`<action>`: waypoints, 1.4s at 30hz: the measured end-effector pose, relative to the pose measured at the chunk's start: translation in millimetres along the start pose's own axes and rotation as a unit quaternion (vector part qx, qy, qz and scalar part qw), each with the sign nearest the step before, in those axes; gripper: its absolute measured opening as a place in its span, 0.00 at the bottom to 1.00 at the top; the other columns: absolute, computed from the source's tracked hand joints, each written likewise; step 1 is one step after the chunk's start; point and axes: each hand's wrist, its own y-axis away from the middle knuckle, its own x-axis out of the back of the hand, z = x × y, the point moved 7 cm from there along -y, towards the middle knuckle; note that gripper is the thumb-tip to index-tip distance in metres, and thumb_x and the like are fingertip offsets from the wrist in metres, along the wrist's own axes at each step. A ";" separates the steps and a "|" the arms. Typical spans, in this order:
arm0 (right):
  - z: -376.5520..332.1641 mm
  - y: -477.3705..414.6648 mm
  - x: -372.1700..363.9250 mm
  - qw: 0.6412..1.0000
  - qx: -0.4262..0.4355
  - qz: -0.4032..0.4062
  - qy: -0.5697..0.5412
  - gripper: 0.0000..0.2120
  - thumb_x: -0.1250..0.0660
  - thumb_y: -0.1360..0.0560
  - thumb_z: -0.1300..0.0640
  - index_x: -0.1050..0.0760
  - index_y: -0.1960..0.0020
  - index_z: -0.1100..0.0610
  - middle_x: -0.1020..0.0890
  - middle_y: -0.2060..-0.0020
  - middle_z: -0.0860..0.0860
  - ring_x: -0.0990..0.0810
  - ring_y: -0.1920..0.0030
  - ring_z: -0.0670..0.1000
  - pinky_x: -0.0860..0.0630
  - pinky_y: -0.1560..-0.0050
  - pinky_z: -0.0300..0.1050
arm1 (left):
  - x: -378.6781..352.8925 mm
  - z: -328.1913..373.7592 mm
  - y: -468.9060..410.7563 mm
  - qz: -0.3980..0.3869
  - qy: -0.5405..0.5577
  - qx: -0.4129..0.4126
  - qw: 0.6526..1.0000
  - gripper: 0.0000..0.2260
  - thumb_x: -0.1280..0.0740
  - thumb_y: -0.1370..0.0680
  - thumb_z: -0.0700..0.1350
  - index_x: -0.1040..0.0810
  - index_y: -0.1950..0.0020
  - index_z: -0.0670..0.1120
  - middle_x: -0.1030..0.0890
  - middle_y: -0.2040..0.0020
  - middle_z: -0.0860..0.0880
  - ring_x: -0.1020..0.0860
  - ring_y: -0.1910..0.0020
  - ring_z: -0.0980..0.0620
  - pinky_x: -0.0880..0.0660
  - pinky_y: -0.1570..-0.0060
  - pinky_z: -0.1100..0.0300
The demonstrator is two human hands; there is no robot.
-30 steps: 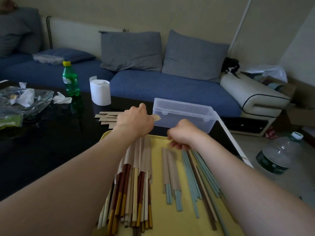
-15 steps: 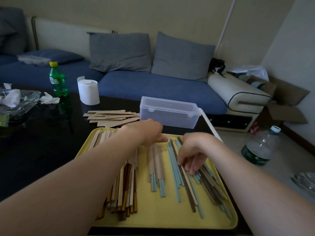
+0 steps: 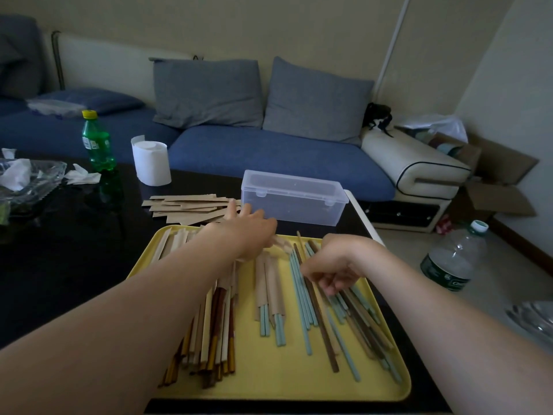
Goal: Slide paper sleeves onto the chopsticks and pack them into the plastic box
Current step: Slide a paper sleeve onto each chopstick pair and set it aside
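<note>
L hand (image 3: 248,232), fingers straight, is reaching for sleeves (image 3: 185,206) at 12 o'clock; best taking just one. R hand (image 3: 332,269) is curling over chopsticks (image 3: 300,295) at 3 o'clock, pinch unclear.

Left hand (image 3: 248,233) reaches forward, fingers (image 3: 231,209) straight; right hand (image 3: 335,265) curled.

Yellow tray (image 3: 386,390), pale blue chopsticks (image 3: 302,298), brown paper sleeves (image 3: 185,206), clear plastic box (image 3: 293,202), green bottle (image 3: 98,145).

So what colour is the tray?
Yellow; the tray shows best in the head view.
</note>
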 end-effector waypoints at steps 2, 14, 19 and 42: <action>-5.8 -0.3 6.9 0.998 0.051 0.037 -0.016 0.05 0.29 0.22 0.54 0.20 0.55 0.55 0.19 0.67 0.52 0.22 0.70 0.50 0.28 0.70 0.39 | 0.6 -4.6 0.6 0.008 -0.016 0.020 1.000 0.15 0.36 0.15 0.44 0.32 0.29 0.52 0.30 0.33 0.45 0.38 0.26 0.37 0.55 0.24 0.25; -20.2 11.8 -8.3 0.990 0.115 -0.080 0.027 0.08 0.33 0.21 0.58 0.20 0.48 0.63 0.13 0.60 0.59 0.15 0.66 0.53 0.20 0.66 0.42 | -1.8 -26.2 5.1 0.001 0.015 0.086 0.996 0.23 0.32 0.17 0.44 0.38 0.26 0.53 0.38 0.26 0.42 0.41 0.23 0.35 0.39 0.29 0.24; -17.8 9.2 -7.0 0.991 0.106 -0.078 0.037 0.09 0.33 0.20 0.58 0.18 0.46 0.63 0.13 0.59 0.59 0.15 0.66 0.53 0.19 0.66 0.42 | -1.4 -28.4 5.0 0.000 0.026 0.074 0.997 0.22 0.33 0.17 0.45 0.38 0.26 0.55 0.38 0.25 0.42 0.42 0.22 0.36 0.41 0.28 0.24; -31.5 3.0 14.2 0.971 0.225 0.051 -0.069 0.05 0.27 0.18 0.54 0.12 0.46 0.52 0.12 0.59 0.51 0.21 0.67 0.44 0.24 0.66 0.39 | 18.3 -38.4 2.8 0.109 0.365 0.067 0.922 0.17 0.30 0.21 0.34 0.25 0.38 0.53 0.20 0.41 0.49 0.18 0.44 0.50 0.17 0.43 0.53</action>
